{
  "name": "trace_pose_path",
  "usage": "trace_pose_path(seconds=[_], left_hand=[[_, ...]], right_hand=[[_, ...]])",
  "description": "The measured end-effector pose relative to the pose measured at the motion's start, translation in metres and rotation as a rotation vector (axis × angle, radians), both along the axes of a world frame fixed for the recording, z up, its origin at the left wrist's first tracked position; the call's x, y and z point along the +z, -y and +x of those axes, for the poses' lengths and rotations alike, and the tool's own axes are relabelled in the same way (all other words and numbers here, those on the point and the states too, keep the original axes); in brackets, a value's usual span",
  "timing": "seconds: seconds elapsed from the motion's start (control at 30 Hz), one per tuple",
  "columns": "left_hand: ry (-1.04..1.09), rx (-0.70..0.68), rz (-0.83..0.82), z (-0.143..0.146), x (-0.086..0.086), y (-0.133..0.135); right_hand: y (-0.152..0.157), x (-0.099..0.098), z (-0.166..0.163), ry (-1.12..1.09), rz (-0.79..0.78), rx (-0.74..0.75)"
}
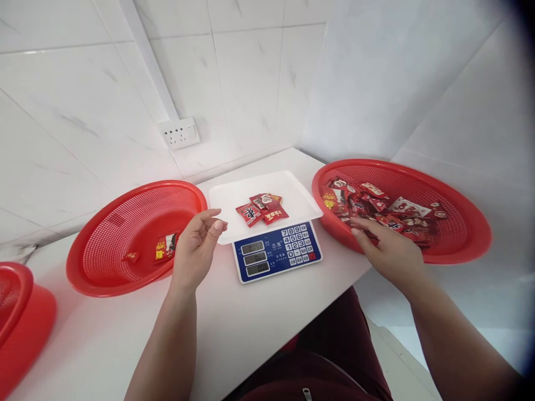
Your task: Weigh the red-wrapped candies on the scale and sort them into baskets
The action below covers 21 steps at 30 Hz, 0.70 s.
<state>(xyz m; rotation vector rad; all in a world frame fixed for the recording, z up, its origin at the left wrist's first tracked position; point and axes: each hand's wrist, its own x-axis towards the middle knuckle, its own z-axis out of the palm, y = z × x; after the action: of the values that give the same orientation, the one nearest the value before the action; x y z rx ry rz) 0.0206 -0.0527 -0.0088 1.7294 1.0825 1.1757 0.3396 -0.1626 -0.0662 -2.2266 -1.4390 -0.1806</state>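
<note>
My left hand [196,248] is beside the left edge of the white weighing tray [234,189], its fingers loosely bent, the thumb apart from them and nothing visible in it. On the tray lies a small pile of red snack packets [263,209]. Under it is a scale with a blue keypad panel [276,253] and three small displays, too faint to read surely. My right hand [390,250] reaches over the near rim of the right red basket [460,253]. Its fingers are stretched, a little apart from the thumb, near many red packets [376,203]; no held packet shows.
A second red basket [100,287] stands left of the scale, with a few packets [165,248] inside. Part of another red basket [33,328] shows at the far left. Everything rests on a white table [234,328] against a tiled wall with a socket [179,133].
</note>
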Motion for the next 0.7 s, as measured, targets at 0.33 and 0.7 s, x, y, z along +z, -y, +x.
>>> trace_pose_path(seconds=[0.33, 0.7], left_hand=[[-0.554, -0.062, 0.208, 0.025, -0.025, 0.001], [-0.912, -0.211, 0.273, 0.056, -0.039, -0.002]], right_hand=[[0.000, 0.000, -0.003, 0.089, -0.012, 0.020], [0.001, -0.010, 0.005, 0.187, 0.060, 0.100]])
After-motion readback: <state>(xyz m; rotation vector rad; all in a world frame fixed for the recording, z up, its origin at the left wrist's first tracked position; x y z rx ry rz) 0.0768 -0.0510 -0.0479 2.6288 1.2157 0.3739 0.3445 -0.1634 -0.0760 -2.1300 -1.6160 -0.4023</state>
